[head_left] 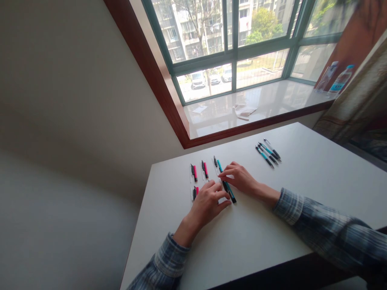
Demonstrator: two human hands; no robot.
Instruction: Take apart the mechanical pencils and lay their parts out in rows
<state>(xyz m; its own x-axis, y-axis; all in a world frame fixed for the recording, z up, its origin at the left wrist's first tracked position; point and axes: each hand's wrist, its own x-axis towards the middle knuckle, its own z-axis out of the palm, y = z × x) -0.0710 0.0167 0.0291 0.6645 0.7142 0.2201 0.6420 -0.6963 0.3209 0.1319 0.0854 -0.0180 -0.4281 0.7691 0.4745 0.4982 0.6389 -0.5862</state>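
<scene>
Pink pen parts (195,173) lie mid-frame, teal set (231,193) looks underway, four pens (268,153) remain, upper right. Your left hand (208,199): fingers parted; right hand (240,177): can't tell if pinching.

Head view down across table (256,229)

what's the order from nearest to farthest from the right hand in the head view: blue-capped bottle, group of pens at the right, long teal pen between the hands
From the right hand:
1. Long teal pen, by its fingers.
2. Group of pens, ahead and to the right on the table.
3. Blue-capped bottle, far right on the windowsill.
</scene>
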